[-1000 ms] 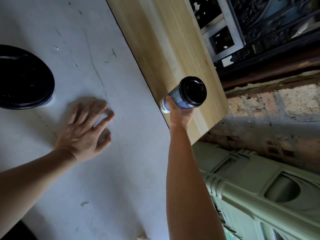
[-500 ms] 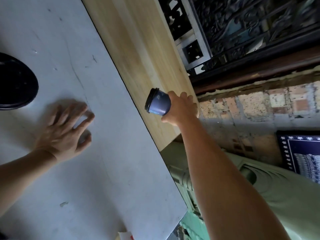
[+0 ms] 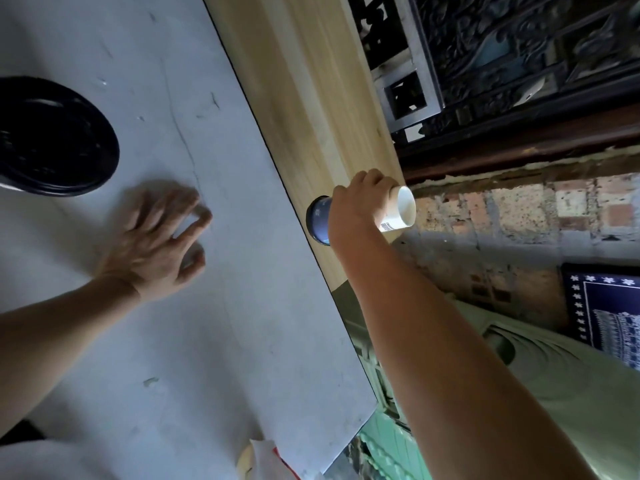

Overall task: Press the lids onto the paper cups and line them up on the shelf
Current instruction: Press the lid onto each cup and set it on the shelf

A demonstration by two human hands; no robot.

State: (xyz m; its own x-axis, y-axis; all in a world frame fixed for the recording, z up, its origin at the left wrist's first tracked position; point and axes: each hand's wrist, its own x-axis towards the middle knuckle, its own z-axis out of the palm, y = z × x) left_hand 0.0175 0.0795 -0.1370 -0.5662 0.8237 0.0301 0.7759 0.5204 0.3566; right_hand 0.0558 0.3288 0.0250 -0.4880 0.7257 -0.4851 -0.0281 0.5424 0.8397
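My right hand (image 3: 358, 206) grips a blue paper cup (image 3: 398, 211) with a black lid (image 3: 311, 220), held over the near end of the pale wooden shelf (image 3: 311, 98). The cup lies sideways in my grip, its lid pointing left and its white base to the right, where a barcode shows. My left hand (image 3: 157, 240) rests flat on the white table (image 3: 173, 341) with its fingers spread and nothing in it. A large black round lid (image 3: 52, 136) lies on the table at the far left.
A dark carved screen (image 3: 519, 64) and a brick wall (image 3: 519, 220) stand beyond the shelf. Green plastic furniture (image 3: 554, 375) sits below the table's right edge. A scrap of white and red packaging (image 3: 263, 459) lies at the table's near edge.
My right hand has turned the cup over, from lid facing me to lid pointing left with the base now showing. My left hand has stayed on the table.
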